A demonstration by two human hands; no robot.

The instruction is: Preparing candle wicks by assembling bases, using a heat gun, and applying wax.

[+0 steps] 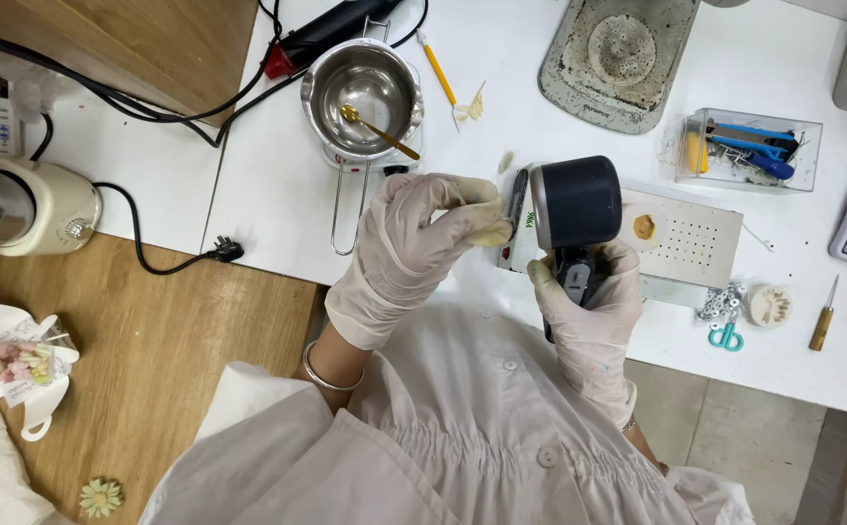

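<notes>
left hand (pixel 414 243): fingers pinch a pale wax piece (pixel 489 231) above counter (pixel 277 214) edge | right hand (pixel 588 311): clenched on dark heat gun (pixel 574 209) | risk: nozzle so near the glove may soften wax, scorch fingers, piece drops

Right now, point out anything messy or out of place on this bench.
The grey tray at the table's far edge is crusted with pale residue, and pale scraps lie loose beside the yellow tool. An unplugged black plug rests on the wooden surface.

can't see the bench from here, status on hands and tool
Left hand pinching a pale wax piece. Right hand gripping the heat gun. Pot behind, apart.
</notes>
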